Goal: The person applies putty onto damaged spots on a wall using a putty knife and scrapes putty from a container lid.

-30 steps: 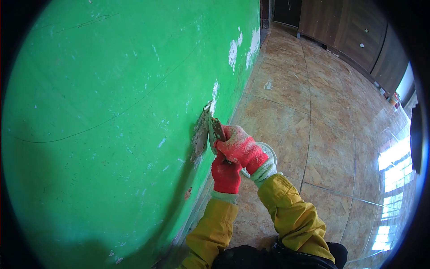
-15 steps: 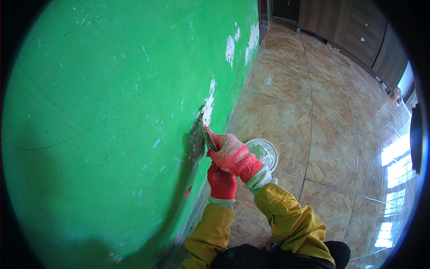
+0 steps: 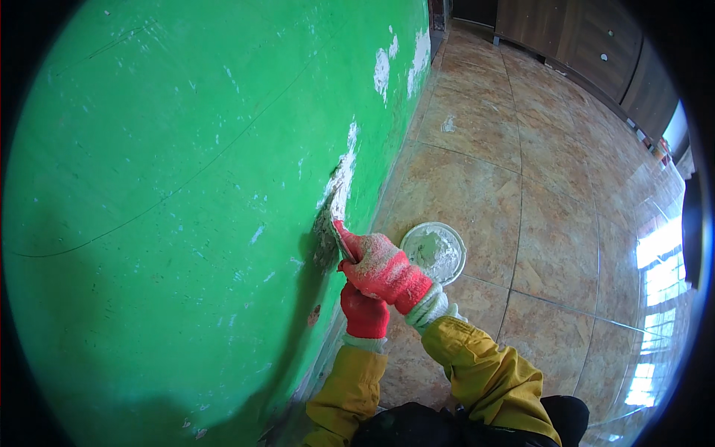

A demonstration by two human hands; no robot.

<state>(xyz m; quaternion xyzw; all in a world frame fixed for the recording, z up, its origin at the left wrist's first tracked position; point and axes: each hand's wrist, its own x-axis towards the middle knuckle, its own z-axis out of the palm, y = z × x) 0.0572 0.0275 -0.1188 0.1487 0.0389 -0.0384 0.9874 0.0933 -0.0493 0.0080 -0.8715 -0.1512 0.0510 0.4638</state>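
My right hand [image 3: 378, 268], in a red glove caked with white dust, is closed round a putty knife at the green wall [image 3: 186, 149]. Only a narrow strip of the tool shows by the fingers. Directly under it my left hand [image 3: 364, 309], also red-gloved, is closed; what it grips, if anything, is hidden. Above the fingers a ragged streak of white putty [image 3: 342, 182] runs up the wall, with a rough grey-brown patch along its left side. Beside my right hand a round pale tub [image 3: 463, 262] with white putty in it stands on the floor.
More white patches [image 3: 381, 74] mark the wall farther along. Brown stone-patterned tiles [image 3: 477, 194] cover the floor, with a white smear near the wall. Dark wooden cabinets [image 3: 566, 37] stand at the far right. Window light glares off the tiles at the right.
Both hands have shifted slightly down and left along the wall. White putty now covers more of the streak just above the fingers. More of the tub shows.
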